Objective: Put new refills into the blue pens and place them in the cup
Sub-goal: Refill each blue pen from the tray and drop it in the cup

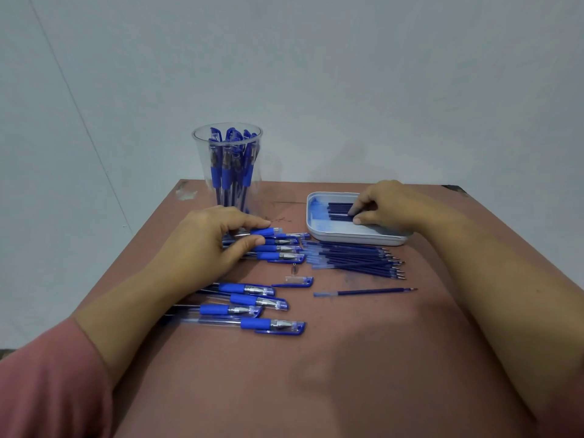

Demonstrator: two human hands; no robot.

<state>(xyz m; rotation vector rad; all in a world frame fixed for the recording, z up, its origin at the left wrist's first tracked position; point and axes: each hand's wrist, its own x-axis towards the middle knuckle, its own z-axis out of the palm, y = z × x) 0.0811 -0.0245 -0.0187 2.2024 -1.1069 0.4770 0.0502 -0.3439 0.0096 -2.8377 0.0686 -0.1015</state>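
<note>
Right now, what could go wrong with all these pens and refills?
The tall cup stands just behind the left hand; a bump might tip it. The tray shows blue smears, so the right hand, pinching refills there, may get inky. The tiny loose part near the cap could roll away.

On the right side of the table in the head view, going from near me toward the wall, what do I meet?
Single refill → pile of refills → white tray, where the right hand pinches dark refills.
</note>
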